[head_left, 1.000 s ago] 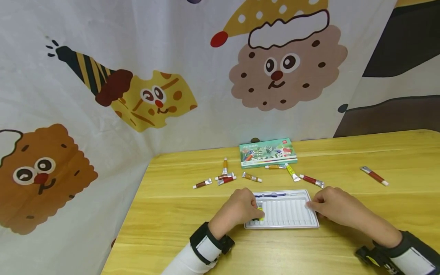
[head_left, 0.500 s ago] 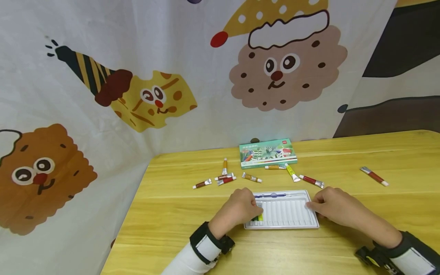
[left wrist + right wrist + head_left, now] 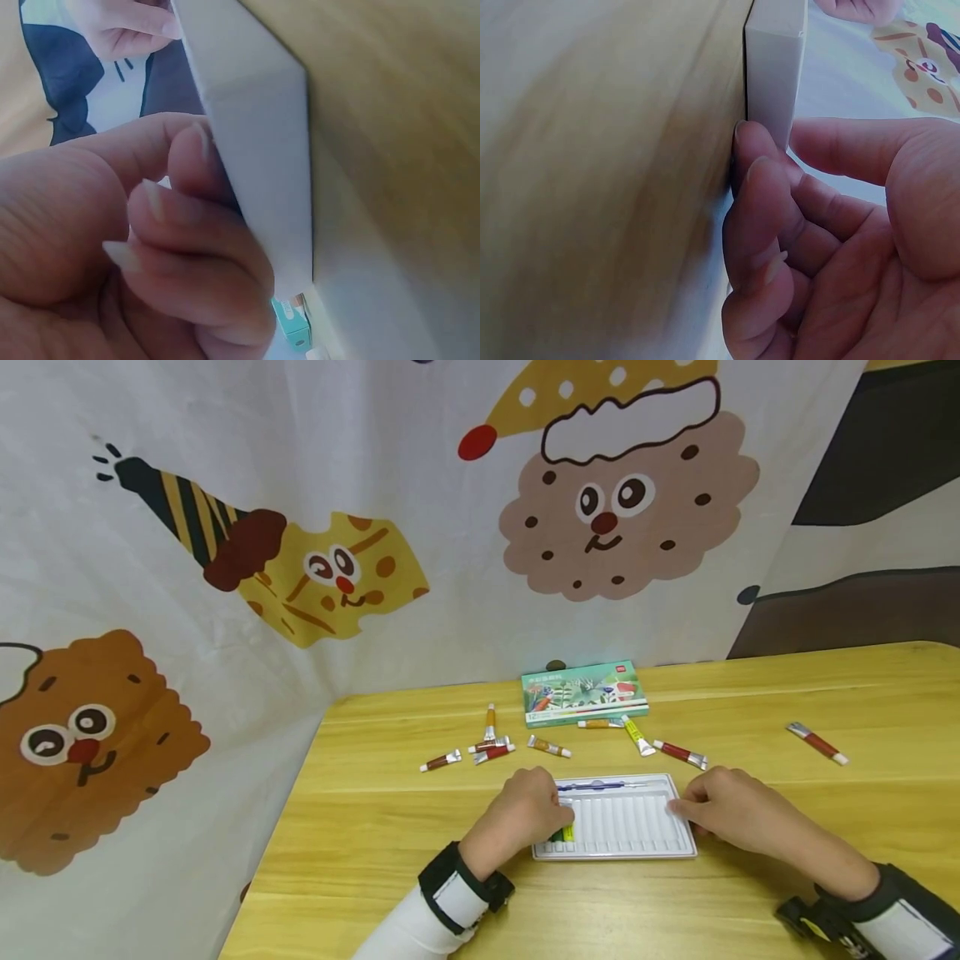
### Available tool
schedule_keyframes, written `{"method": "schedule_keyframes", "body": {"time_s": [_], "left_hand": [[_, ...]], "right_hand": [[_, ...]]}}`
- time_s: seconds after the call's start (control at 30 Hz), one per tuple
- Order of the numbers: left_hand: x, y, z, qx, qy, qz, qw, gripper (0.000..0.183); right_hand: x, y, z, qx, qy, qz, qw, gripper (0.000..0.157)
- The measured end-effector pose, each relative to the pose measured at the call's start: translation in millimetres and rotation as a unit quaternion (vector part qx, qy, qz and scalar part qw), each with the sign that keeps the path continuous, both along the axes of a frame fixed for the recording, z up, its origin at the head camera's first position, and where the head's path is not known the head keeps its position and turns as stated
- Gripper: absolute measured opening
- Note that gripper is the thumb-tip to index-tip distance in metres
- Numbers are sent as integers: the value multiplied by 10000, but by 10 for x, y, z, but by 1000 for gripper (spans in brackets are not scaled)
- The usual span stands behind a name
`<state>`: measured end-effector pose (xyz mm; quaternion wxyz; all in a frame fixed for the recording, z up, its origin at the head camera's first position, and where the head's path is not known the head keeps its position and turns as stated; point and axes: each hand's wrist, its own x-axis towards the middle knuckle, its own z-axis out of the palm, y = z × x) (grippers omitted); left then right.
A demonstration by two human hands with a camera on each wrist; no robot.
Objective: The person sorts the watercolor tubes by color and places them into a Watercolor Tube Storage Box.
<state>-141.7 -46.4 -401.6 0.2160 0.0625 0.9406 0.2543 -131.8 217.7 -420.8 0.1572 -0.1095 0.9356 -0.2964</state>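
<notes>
A white plastic paint tray [image 3: 622, 857] lies flat on the wooden table, its row of slots facing up. My left hand [image 3: 525, 814] bends over its left end, thumb and fingertips on the upper part of a yellow-green paint tube [image 3: 567, 833] in a slot. A dark green paint tube [image 3: 557, 836] lies beside that one, partly covered by the hand. In the left wrist view, curled fingers [image 3: 202, 247] rest along the tray's side wall [image 3: 262, 150]. My right hand [image 3: 738, 806] pinches the tray's right edge between thumb and fingers. A blue paintbrush [image 3: 596, 787] lies in the tray's far groove.
A green paint box [image 3: 585, 695] stands behind the tray. Loose paint tubes lie between: a brown one [image 3: 441, 761], an ochre one [image 3: 549, 747], a yellow one [image 3: 637, 736], a dark red one [image 3: 680, 754] and several others. Another red tube [image 3: 817, 743] lies far right. A printed cloth [image 3: 450, 635] hangs behind.
My left fingertips have shifted slightly away from me along the yellow-green tube, so more of its cap end and the dark green tube show. The right hand and tray stay put.
</notes>
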Motion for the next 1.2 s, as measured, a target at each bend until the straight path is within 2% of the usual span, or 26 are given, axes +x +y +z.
{"method": "schedule_keyframes", "body": {"time_s": [0.2, 0.37, 0.47, 0.63, 0.77, 0.87, 1.0, 1.2], "left_hand": [[-14, -22, -18, 114, -19, -26, 9999, 49], [-7, -27, -8, 259, 33, -82, 9996, 50], [6, -32, -2, 345, 58, -107, 9993, 50], [28, -104, -13, 397, 213, -143, 9989, 51], [55, -229, -27, 454, 371, -191, 9981, 50], [78, -347, -46, 456, 509, -278, 9973, 50], [92, -496, -71, 340, 688, -325, 9965, 50], [65, -624, -75, 191, 849, -175, 9961, 46]], "right_hand": [[3, 4, 5, 101, 8, 24, 9999, 28], [-25, 14, 85, 328, 554, 73, 9979, 23], [-139, -13, 150, 410, 890, 98, 9951, 17], [-476, -104, 188, 492, 1152, 164, 9920, 12], [-720, -151, 126, 639, 1116, 160, 9916, 12], [-827, -157, 74, 772, 946, 121, 9924, 17], [-882, -157, 54, 784, 745, 68, 9941, 19], [-905, -188, 59, 745, 522, 177, 9957, 21]]}}
